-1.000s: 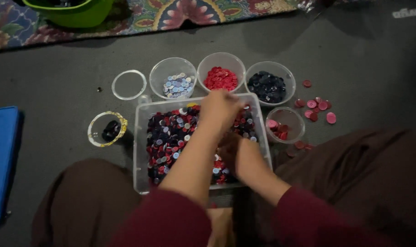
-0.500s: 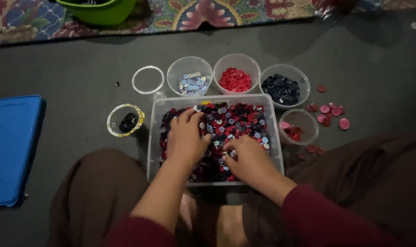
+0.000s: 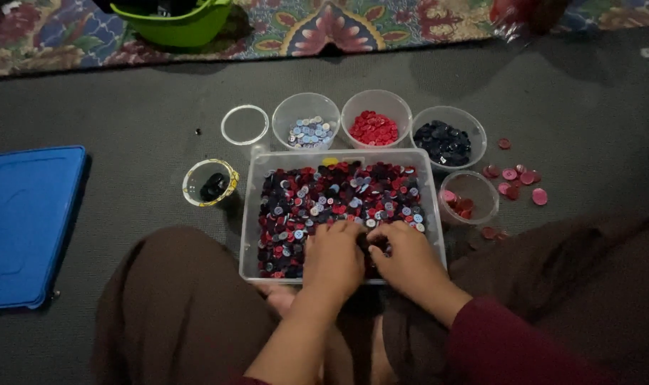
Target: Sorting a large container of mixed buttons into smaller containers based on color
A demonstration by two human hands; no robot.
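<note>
Both hands down in the near end of the clear tray (image 3: 252,214) of mixed buttons (image 3: 331,196). Left hand (image 3: 333,258) flat, fingers (image 3: 335,232) loosely together on the pile. Right hand (image 3: 405,258) beside it, fingers (image 3: 379,237) curled into the buttons; can't tell if pinching any. Just right of the fingers: small cup (image 3: 469,197) with pink buttons, loose pink buttons (image 3: 520,178) on the floor. Beyond the fingertips: three bowls, pale blue (image 3: 306,119), red (image 3: 376,116), dark (image 3: 448,135). Far left: blue lid (image 3: 25,224).
</note>
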